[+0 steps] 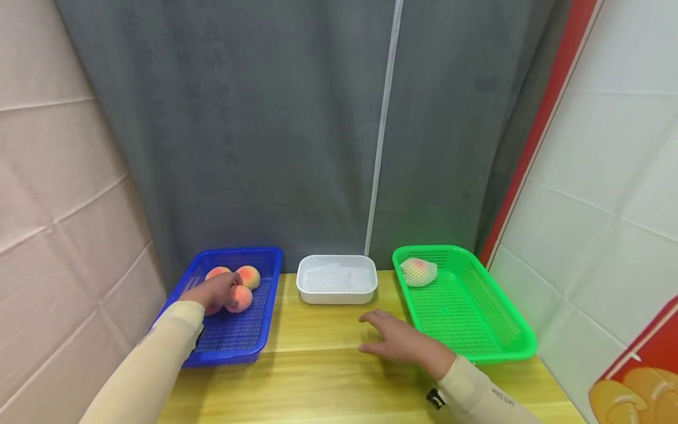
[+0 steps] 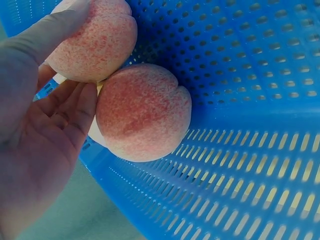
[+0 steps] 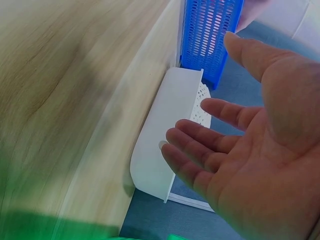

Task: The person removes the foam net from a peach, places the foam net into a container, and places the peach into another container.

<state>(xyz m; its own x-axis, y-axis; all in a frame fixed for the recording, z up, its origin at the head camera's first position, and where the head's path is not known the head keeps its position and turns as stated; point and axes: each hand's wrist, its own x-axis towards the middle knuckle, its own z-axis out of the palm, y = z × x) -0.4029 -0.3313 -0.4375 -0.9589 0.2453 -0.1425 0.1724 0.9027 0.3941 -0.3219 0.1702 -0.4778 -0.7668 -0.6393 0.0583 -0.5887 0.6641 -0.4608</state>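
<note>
My left hand [image 1: 218, 290] reaches into the blue basket [image 1: 269, 318] among several pink and yellow peaches. In the left wrist view, the thumb and fingers of that hand grip one peach [image 2: 102, 42]. A second peach [image 2: 145, 112] lies against the fingertips, and a peach [image 1: 248, 277] sits farther back in the basket. Above the table, my right hand [image 1: 397, 337] hovers with its fingers spread and holds nothing, as the right wrist view [image 3: 250, 130] also shows. It is between the white tray and the green basket. Part of the peach group is hidden by the left hand.
A white tray [image 1: 336, 298] with white foam netting [image 1: 339, 280] in it stands at the back centre. The green basket [image 1: 508, 347] on the right holds one peach in a white foam net [image 1: 418, 272]. Behind the wooden table [image 1: 318, 377] hangs a grey curtain [image 1: 254, 147].
</note>
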